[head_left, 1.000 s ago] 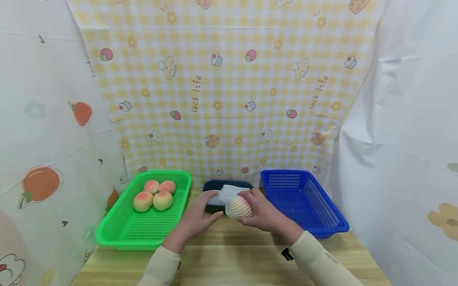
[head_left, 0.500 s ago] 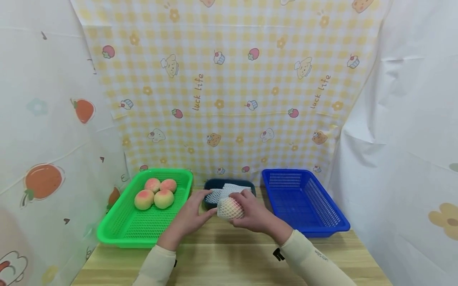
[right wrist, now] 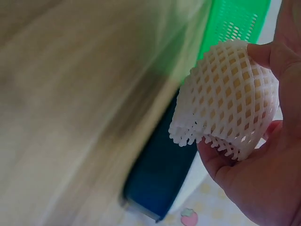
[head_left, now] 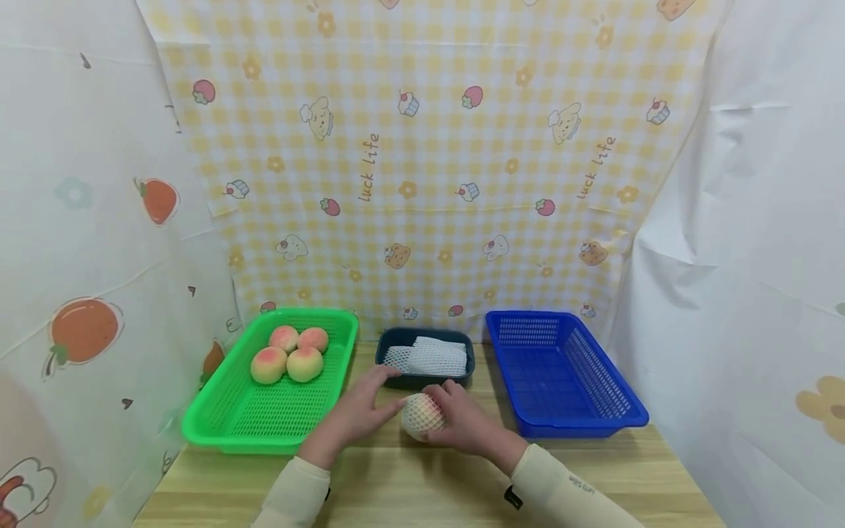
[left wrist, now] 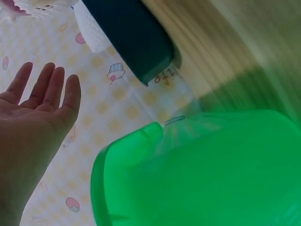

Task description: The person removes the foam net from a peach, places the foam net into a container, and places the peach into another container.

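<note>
A peach in a white foam net sleeve (head_left: pixel 421 418) is gripped by my right hand (head_left: pixel 465 422) just in front of the dark box, above the wooden table. In the right wrist view the net (right wrist: pixel 225 89) covers the fruit, its loose end bunched near the fingertips. My left hand (head_left: pixel 359 411) is held to the left of the peach, fingers extended and holding nothing; its thumb tip comes close to the net. The left wrist view shows the left hand (left wrist: pixel 40 110) with its fingers spread. Flat white foam nets (head_left: pixel 436 357) lie in the dark box (head_left: pixel 422 380).
On the left stands a green basket (head_left: pixel 247 444) with several bare peaches (head_left: pixel 305 364) at its far end. A blue basket (head_left: pixel 574 423) sits on the right. A yellow checked cloth (head_left: pixel 429 220) hangs behind the wooden table (head_left: pixel 422 491).
My right hand has brought the netted peach left and then nearer to me, lower in the view. My left hand has shifted slightly and stays beside it. The dark box is now less covered.
</note>
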`<state>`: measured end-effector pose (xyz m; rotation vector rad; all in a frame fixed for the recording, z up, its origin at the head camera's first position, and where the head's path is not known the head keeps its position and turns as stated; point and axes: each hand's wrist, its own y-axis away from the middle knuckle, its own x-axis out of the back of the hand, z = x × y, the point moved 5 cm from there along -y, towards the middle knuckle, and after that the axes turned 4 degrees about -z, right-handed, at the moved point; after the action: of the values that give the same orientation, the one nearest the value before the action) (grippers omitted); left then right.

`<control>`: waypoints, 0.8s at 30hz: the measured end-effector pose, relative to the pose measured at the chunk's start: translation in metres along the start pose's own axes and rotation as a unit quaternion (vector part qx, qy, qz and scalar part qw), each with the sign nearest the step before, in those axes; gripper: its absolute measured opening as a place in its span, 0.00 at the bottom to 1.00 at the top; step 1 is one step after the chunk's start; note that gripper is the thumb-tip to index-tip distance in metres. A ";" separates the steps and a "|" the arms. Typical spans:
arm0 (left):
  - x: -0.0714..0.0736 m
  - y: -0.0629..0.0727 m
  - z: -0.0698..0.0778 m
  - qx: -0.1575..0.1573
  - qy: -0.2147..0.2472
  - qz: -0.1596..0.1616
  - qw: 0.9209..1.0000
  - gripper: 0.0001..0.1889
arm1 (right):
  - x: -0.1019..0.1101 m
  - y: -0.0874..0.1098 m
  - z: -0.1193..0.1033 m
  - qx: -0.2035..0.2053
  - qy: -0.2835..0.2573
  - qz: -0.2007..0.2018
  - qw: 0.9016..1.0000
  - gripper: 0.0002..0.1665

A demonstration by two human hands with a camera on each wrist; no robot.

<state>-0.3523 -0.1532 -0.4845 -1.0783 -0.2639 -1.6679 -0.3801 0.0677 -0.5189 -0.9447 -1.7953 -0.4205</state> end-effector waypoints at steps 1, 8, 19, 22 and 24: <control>-0.001 0.000 0.000 -0.002 -0.001 -0.002 1.000 0.28 | -0.003 0.000 0.001 -0.003 -0.002 -0.005 1.000 0.44; -0.007 -0.001 -0.002 0.003 -0.006 -0.009 1.000 0.27 | -0.017 0.002 0.005 -0.012 0.003 -0.024 1.000 0.46; -0.008 0.001 -0.005 0.011 -0.014 -0.017 1.000 0.27 | -0.028 0.002 0.007 0.005 0.011 -0.016 1.000 0.44; -0.008 -0.001 -0.006 0.016 -0.014 -0.020 1.000 0.26 | -0.028 0.002 0.006 0.004 0.027 -0.018 0.999 0.46; -0.009 -0.001 -0.006 0.021 -0.012 -0.022 0.999 0.25 | -0.028 0.002 0.005 0.003 0.036 -0.019 0.999 0.47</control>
<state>-0.3563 -0.1511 -0.4944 -1.0692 -0.3394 -1.6813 -0.3771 0.0610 -0.5462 -0.8816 -1.7501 -0.4686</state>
